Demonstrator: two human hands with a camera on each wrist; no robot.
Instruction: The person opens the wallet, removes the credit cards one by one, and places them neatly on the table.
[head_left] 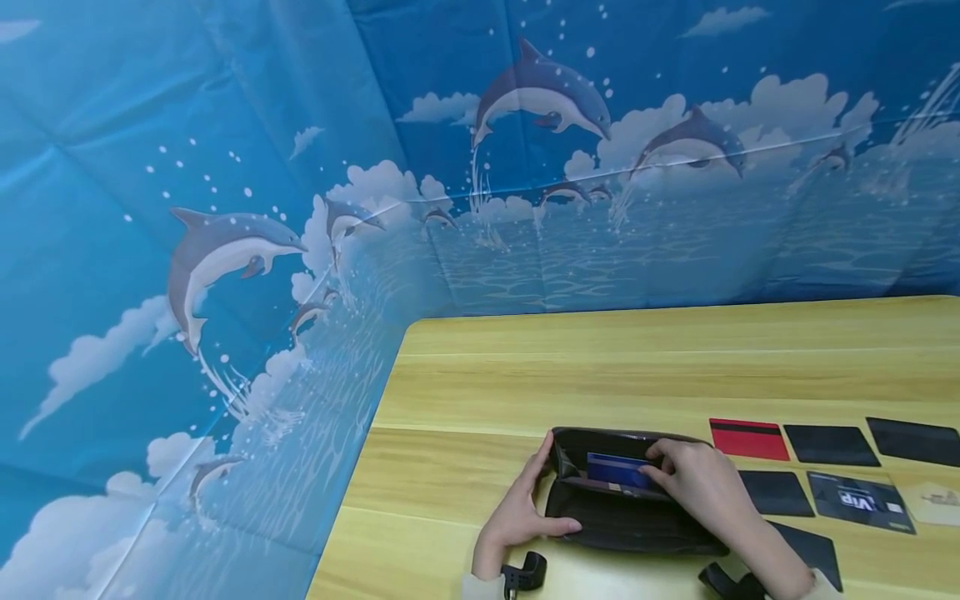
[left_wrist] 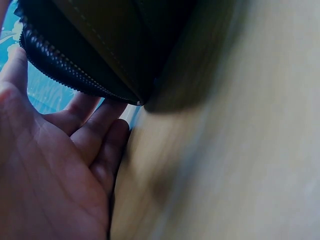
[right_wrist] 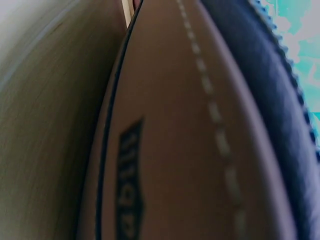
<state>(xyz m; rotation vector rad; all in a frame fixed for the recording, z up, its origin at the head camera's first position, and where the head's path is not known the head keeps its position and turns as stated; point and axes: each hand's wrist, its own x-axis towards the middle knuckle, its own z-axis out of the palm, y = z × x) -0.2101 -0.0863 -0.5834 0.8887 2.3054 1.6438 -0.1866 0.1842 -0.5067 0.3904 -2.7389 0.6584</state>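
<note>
A dark zip-around wallet (head_left: 637, 525) lies unzipped and spread on the table. My left hand (head_left: 522, 518) holds its left end, thumb on the front flap and fingers at the back edge. In the left wrist view the fingers of the left hand (left_wrist: 60, 145) bend round the toothed zip edge of the wallet (left_wrist: 80, 45). Inside, a blue card (head_left: 617, 469) stands partly out of a slot. My right hand (head_left: 705, 479) reaches in from the right and pinches the card's right end. The right wrist view shows only the wallet's stitched side (right_wrist: 170, 140) with printed letters; the hand is hidden there.
Right of the wallet lie a red card (head_left: 748, 442) with a black stripe, several black cards (head_left: 831, 445), a dark card marked VIP (head_left: 860, 502) and a pale card (head_left: 933, 498). A dolphin-print curtain (head_left: 480, 250) borders the wooden table (head_left: 600, 367) at the back and left.
</note>
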